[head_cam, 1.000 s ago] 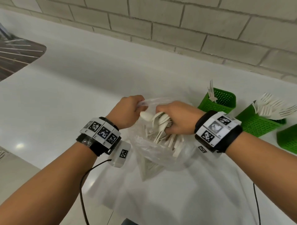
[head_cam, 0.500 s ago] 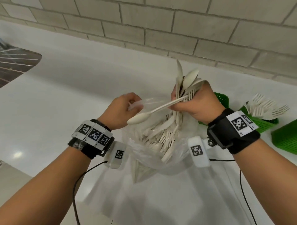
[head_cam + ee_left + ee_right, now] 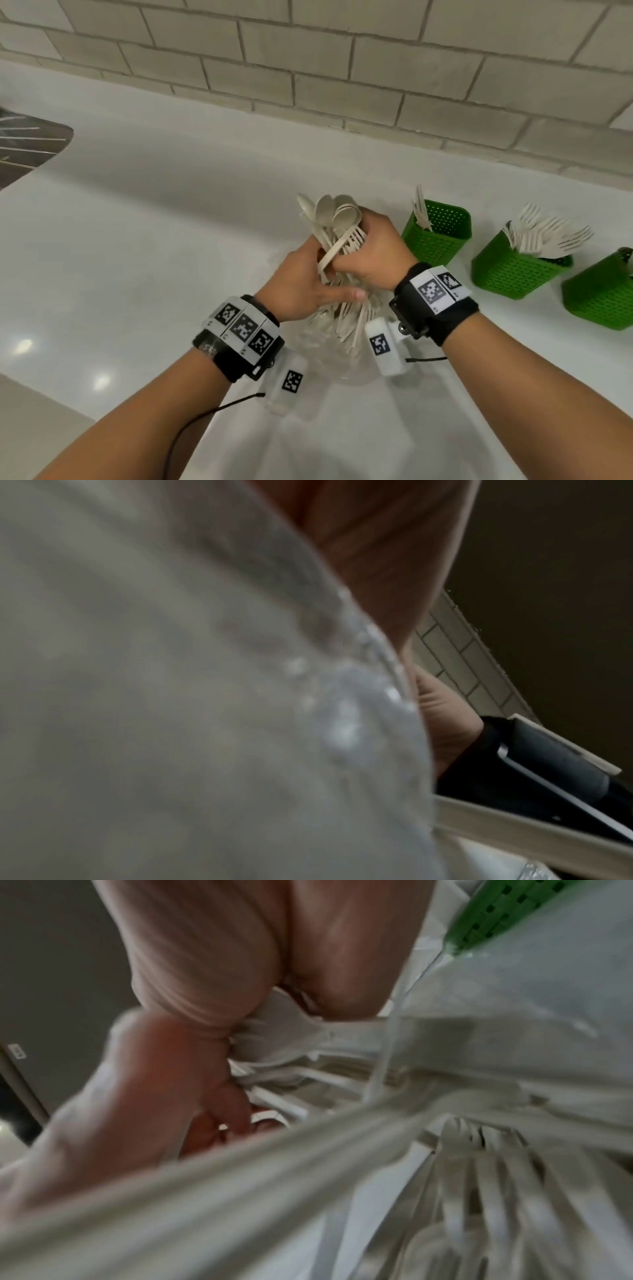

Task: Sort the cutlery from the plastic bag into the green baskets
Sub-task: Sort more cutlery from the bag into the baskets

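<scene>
Right hand [image 3: 371, 255]: fist wrapped round mixed bundle [image 3: 337, 233] of white plastic cutlery, spoon bowls and fork tines fanned upward, handles trailing down into clear plastic bag [image 3: 342, 356] on white counter [image 3: 171, 240]; held raised above bag mouth, prob. so pieces can be told apart by their heads; left hand [image 3: 301, 284]: fingers curled in among the handles, thumb out straight, apparently picking one type from the bunch; exact piece pinched: cannot tell; three green baskets just right of bag, within reach: near basket [image 3: 436, 233] w/ few pieces, middle basket [image 3: 513, 267] w/ forks, far basket [image 3: 599, 298] at frame edge, contents unclear; more cutlery left in bag.
</scene>
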Action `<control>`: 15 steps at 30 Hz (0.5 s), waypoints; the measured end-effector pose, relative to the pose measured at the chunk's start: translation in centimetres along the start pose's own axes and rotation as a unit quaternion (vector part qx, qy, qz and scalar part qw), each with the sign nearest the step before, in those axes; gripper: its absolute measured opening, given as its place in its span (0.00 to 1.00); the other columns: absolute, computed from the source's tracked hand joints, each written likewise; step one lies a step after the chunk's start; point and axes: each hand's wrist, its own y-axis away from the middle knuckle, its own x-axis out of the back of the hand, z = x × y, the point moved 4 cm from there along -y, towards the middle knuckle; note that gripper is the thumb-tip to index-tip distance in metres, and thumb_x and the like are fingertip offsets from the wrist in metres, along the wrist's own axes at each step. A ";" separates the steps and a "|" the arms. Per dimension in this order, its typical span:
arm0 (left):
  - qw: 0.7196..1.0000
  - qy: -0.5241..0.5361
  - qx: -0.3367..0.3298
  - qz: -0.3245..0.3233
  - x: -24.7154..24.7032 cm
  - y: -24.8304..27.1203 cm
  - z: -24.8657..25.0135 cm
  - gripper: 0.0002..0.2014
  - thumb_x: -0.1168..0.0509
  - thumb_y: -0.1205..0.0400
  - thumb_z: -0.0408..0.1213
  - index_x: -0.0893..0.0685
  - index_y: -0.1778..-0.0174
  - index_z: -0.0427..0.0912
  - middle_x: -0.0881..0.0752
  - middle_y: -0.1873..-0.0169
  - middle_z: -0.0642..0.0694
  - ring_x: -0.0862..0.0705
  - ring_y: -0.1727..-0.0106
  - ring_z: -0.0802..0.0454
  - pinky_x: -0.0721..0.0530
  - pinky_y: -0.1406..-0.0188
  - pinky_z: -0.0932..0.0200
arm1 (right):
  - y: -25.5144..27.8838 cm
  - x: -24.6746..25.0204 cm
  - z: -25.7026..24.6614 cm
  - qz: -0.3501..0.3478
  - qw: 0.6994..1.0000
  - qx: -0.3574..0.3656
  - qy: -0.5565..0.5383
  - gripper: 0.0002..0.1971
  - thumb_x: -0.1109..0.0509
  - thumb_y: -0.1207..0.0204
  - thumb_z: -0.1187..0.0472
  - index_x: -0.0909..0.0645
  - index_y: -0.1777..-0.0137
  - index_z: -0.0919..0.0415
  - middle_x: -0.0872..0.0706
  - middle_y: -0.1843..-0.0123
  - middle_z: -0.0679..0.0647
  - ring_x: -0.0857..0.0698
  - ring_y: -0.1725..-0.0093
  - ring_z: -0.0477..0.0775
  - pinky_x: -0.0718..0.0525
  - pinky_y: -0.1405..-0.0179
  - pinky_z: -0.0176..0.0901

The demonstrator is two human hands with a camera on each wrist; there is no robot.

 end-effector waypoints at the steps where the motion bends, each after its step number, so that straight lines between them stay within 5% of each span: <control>1: 1.000 0.009 0.001 0.026 0.0 0.1 0.1 0.34 0.16 0.36 0.50 0.24 0.39 0.50 0.18 0.62 0.56 0.22 0.65 0.64 0.24 0.64 0.66 | 0.1 -0.1 -0.2 -0.006 1.000 0.005 0.002 0.19 0.21 0.43 0.77 0.20 0.59 0.56 0.13 0.67 0.48 0.15 0.68 0.40 0.18 0.69 0.34; 4: 0.995 0.037 -0.007 0.098 0.7 0.4 0.4 0.30 0.17 0.38 0.51 0.22 0.43 0.51 0.28 0.75 0.54 0.31 0.75 0.59 0.29 0.73 0.64 | -0.8 1.7 -1.0 0.083 0.996 0.024 0.013 0.15 0.22 0.39 0.74 0.20 0.59 0.57 0.15 0.66 0.47 0.16 0.68 0.38 0.20 0.69 0.29; 7: 0.983 0.061 -0.033 0.172 2.0 1.0 0.3 0.28 0.19 0.39 0.51 0.18 0.46 0.48 0.32 0.76 0.50 0.34 0.75 0.59 0.32 0.72 0.69 | -1.1 4.1 -1.0 0.207 0.973 0.025 -0.104 0.10 0.23 0.36 0.73 0.17 0.56 0.66 0.12 0.62 0.56 0.12 0.61 0.52 0.13 0.60 0.43; 9: 0.977 0.105 -0.035 0.182 2.2 1.1 0.2 0.27 0.19 0.40 0.49 0.17 0.46 0.48 0.32 0.74 0.48 0.33 0.73 0.57 0.31 0.70 0.70 | -0.4 3.8 -0.1 0.221 0.965 0.011 -0.138 0.11 0.23 0.35 0.74 0.16 0.54 0.66 0.10 0.59 0.55 0.10 0.58 0.54 0.11 0.57 0.46; 12: 0.983 0.108 -0.044 0.141 0.9 0.7 0.4 0.36 0.16 0.43 0.51 0.20 0.41 0.51 0.24 0.66 0.52 0.27 0.66 0.58 0.26 0.65 0.70 | 0.8 1.4 1.7 0.154 0.985 -0.023 -0.077 0.11 0.22 0.34 0.73 0.15 0.54 0.61 0.09 0.59 0.50 0.09 0.58 0.45 0.13 0.59 0.37; 15: 0.991 0.069 -0.037 0.105 -0.6 0.0 -0.2 0.50 0.19 0.48 0.67 0.26 0.32 0.51 0.18 0.42 0.51 0.19 0.44 0.62 0.21 0.45 0.68 | 0.7 0.9 2.7 0.164 0.980 -0.041 -0.100 0.11 0.21 0.33 0.71 0.15 0.52 0.63 0.09 0.58 0.52 0.09 0.58 0.47 0.13 0.59 0.36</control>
